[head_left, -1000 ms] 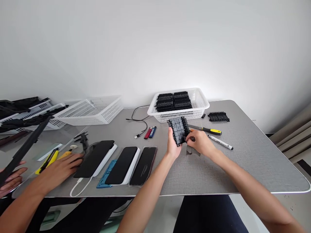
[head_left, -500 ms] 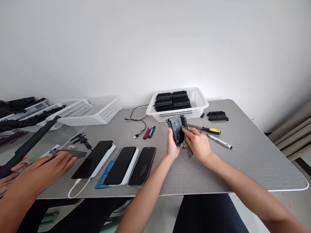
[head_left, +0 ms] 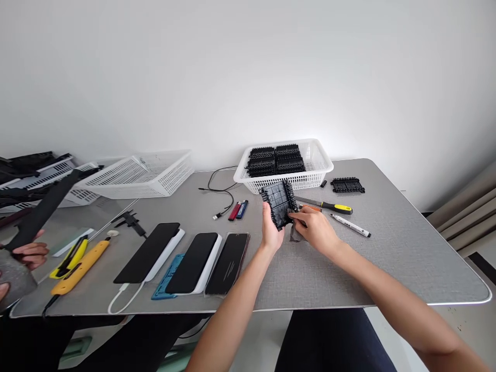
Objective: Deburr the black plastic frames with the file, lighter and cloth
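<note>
My left hand (head_left: 271,231) grips a black ribbed plastic part (head_left: 279,202) by its lower edge and holds it tilted above the grey table (head_left: 387,253). My right hand (head_left: 314,226) is closed on a small grey cloth (head_left: 295,235) and presses against the part's right side. Just behind the part stands a white basket (head_left: 310,178) filled with stacks of similar black parts. One more black part (head_left: 347,185) lies flat to the right of the basket.
A yellow-handled screwdriver (head_left: 329,206) and a white pen (head_left: 351,226) lie right of my hands. Three dark phones (head_left: 191,262), two lighters (head_left: 238,210) and a black cable (head_left: 220,194) lie to the left. Another person's hand (head_left: 29,253) holds a long black strip (head_left: 42,212) at far left, near yellow tools (head_left: 79,261) and white baskets (head_left: 143,175).
I have tilted the black part further left while my right hand with the cloth shifted along its side. The other person's hand has drawn back from the phones to the far left.
</note>
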{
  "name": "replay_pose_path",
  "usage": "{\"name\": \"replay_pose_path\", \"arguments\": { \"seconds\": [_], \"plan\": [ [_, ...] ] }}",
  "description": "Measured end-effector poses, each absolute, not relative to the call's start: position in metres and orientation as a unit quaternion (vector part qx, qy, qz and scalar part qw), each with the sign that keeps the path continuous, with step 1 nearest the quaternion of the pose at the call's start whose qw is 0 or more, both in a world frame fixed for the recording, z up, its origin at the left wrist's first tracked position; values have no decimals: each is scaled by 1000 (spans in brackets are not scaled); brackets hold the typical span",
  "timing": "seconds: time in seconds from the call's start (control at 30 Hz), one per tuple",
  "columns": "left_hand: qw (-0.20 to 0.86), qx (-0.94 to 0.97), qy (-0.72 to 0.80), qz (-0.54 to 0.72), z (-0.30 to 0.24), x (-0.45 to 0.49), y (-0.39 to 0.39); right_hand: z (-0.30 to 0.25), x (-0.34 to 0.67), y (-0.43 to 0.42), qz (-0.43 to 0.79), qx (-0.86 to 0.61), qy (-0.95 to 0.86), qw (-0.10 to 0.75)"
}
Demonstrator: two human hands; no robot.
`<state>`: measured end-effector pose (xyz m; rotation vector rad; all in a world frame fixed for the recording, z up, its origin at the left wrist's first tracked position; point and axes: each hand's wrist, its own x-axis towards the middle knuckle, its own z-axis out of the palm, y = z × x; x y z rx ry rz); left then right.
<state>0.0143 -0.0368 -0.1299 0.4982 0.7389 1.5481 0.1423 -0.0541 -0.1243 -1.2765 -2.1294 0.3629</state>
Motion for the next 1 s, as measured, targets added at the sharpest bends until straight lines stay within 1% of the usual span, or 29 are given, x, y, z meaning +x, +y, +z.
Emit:
{"name": "replay_pose_path", "arguments": {
  "seconds": [0.17,0.27,0.33,0.47,0.57,0.63,0.83,1.0],
  "plan": [
    [624,214,321,679,-128,15,-39,-121,145,-52,193,-468,-789,350],
    [638,232,311,665,-129,15,-39,-113,152,-52,235,-456,-778,362],
    [649,247,301,653,-130,15,-39,-104,159,-52,257,-441,-768,388],
    [686,259,296,612,-138,20,-43,-94,167,-51,210,-402,-739,498],
    [729,265,287,563,-145,26,-47,-100,165,-49,159,-411,-719,537],
    [743,269,280,545,-150,29,-49,-107,162,-47,137,-430,-713,536],
    [752,261,280,537,-156,32,-50,-115,158,-45,117,-453,-733,493],
    [736,231,291,565,-149,33,-50,-114,152,-47,127,-467,-748,454]
  ]
}}
